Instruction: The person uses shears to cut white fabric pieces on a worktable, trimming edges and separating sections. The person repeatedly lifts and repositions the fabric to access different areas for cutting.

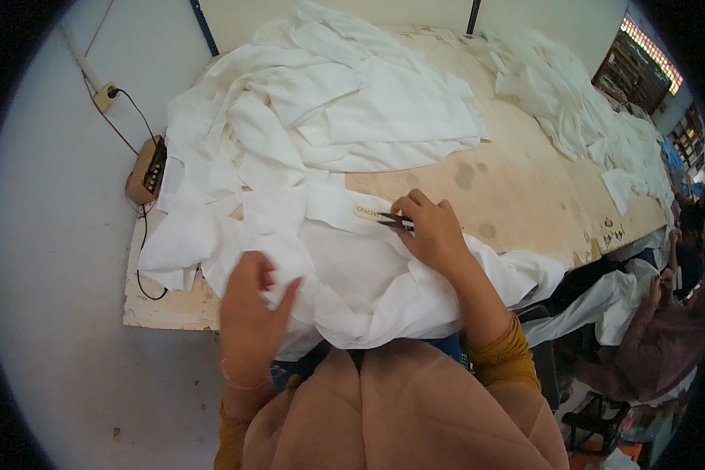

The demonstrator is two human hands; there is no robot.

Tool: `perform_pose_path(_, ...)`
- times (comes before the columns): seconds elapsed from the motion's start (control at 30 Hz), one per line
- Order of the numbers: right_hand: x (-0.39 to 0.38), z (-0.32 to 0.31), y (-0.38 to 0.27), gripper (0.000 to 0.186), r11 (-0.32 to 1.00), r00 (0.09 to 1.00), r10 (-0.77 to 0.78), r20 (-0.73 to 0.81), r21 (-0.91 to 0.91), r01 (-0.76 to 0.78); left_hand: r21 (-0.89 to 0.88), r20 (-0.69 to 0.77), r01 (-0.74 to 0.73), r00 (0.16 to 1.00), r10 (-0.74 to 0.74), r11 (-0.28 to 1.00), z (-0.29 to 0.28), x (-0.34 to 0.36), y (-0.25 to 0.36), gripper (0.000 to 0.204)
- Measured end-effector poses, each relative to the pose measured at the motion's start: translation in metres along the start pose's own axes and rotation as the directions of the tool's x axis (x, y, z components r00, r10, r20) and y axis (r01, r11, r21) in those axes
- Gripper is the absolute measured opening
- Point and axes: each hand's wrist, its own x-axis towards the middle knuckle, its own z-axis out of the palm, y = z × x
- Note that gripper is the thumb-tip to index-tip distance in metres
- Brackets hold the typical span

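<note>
Right hand (pixel 432 231): fingers grasped dark snips (pixel 399 223), tips at cream label (pixel 365 211) on white garment (pixel 360 254). Left hand (pixel 252 305) blurred, fingers released and parted over garment's left part. Garment lay along surface's (pixel 525 176) near edge; white fabric pile (pixel 392 106) sat behind.

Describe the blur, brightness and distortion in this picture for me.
In the head view, the left hand looks softer than the right hand, perhaps from motion; in the head view, the white cloth pile is bright, its folds only faintly shaded; in the head view, fisheye bending grows toward the blackened rim, where the co-worker at right looks squeezed.
</note>
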Motion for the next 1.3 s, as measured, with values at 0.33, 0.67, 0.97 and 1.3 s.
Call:
perform_pose_path(0.33, -0.033, 0.001, 0.011, 0.040, 0.967, 0.992, -0.056, 0.113, -0.241, 0.082, 0.105, 0.137, -0.651, 0.758, 0.638, 0.751, 0.129, 0.099, -0.037, 0.045)
perform_pose_path(0.67, -0.014, -0.017, 0.035, 0.018, 0.521, 0.952, 0.288, 0.099, 0.818, -0.242, -0.358, 0.156, -0.586, 0.730, 0.665, 0.727, 0.104, 0.105, -0.024, 0.017)
perform_pose_path(0.97, -0.007, -0.011, 0.027, 0.017, 0.494, 0.935, 0.348, 0.072, 0.833, -0.248, -0.771, 0.366, 0.030, 0.839, 0.404, 0.636, 0.106, 0.105, -0.032, 0.028)
perform_pose_path(1.3, -0.010, -0.029, -0.036, 0.030, 0.968, 0.967, -0.191, -0.172, 0.130, 0.214, -0.806, 0.318, 0.062, 0.884, 0.343, 0.588, 0.114, 0.099, -0.032, 0.025)
